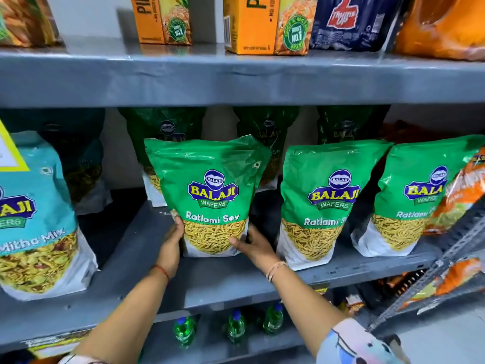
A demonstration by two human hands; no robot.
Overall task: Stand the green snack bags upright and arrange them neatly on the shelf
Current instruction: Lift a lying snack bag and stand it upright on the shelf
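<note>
One head-worn wide-angle camera looks forward and slightly down, near the middle shelf (210, 279). The upper tier (236, 80) spans the frame's top and a lower tier (236, 353) its bottom.

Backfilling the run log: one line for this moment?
phase: arranging | left hand: holds bag lower left | right hand: holds bag lower right | bag: upright on shelf

Open on the left: bare shelf (126, 245) between teal bag (39, 219) and leftmost green bag (210, 174). Only a dark slit between that bag and the middle green bag (322, 185). Blocked far by the back-row bags (162, 122), overhead by the upper shelf (236, 82).
</note>
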